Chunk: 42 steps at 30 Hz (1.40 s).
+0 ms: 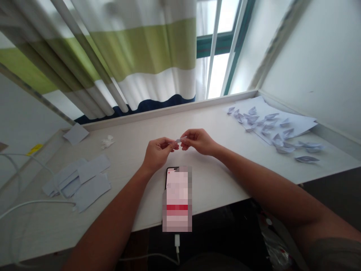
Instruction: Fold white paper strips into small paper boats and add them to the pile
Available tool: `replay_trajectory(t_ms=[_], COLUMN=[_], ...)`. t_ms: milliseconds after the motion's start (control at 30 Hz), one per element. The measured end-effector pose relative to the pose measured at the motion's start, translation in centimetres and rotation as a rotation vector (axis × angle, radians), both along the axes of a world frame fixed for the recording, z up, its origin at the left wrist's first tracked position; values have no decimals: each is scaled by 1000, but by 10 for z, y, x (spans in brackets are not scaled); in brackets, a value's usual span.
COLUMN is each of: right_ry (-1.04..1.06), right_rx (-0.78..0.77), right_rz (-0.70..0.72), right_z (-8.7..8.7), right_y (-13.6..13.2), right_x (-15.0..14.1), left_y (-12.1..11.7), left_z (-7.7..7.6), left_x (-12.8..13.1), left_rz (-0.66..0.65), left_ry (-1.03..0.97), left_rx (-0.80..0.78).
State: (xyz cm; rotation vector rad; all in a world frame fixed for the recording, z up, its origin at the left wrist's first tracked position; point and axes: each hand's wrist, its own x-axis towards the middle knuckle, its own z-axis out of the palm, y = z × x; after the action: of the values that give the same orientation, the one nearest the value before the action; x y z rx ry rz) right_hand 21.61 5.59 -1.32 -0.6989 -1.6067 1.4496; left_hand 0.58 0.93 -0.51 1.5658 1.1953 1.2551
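Head view: small, pale paper piece (pixel 178 140)

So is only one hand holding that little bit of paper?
No, the left hand and the right hand both pinch the small piece of paper between their fingers.

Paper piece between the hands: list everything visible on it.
The paper piece is small and pale greyish white, apparently thin paper. The left hand pinches one end and the right hand the other, so mostly a short, narrow middle stretch shows, lying roughly crosswise in the picture. It is held over the white table, beyond the top end of the phone. Its full outline and any folds are too small and covered to tell.
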Motion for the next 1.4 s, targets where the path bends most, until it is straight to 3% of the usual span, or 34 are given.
replay_trajectory(t_ms=[133,233,367,500,600,700,833,967,1167,1267,1400], right_ry=[116,136,78,77,64,33,-29,73,28,-11,-76], right_rx=[-91,-38,61,95,87,31,-72,-143,-310,-344,-281], right_rz=[23,0,5,-71,-207,-387,-606,-708,-782,-803,-807], right_z=[12,30,56,68,65,56,42,32,20,16,17], right_y=[-3,-7,-21,-37,-48,-59,-73,-81,-81,-78,-78], right_x=[-1,8,36,75,106,136,165,185,207,218,233], left_y=[-6,-12,-14,-8,-2,3,6,12,26,33,41], left_z=[18,42,73,86,84,75,60,49,41,39,38], left_x=[6,13,32,66,103,143,193,231,261,270,279], left_rz=[49,-56,-256,-394,-456,-418,-385,-371,-450,-470,-546], left_ry=[117,176,60,-52,-99,-148,-97,46,348,307,186], left_rx=[66,61,-25,-138,-180,-217,-219,-163,-144,-213,-363])
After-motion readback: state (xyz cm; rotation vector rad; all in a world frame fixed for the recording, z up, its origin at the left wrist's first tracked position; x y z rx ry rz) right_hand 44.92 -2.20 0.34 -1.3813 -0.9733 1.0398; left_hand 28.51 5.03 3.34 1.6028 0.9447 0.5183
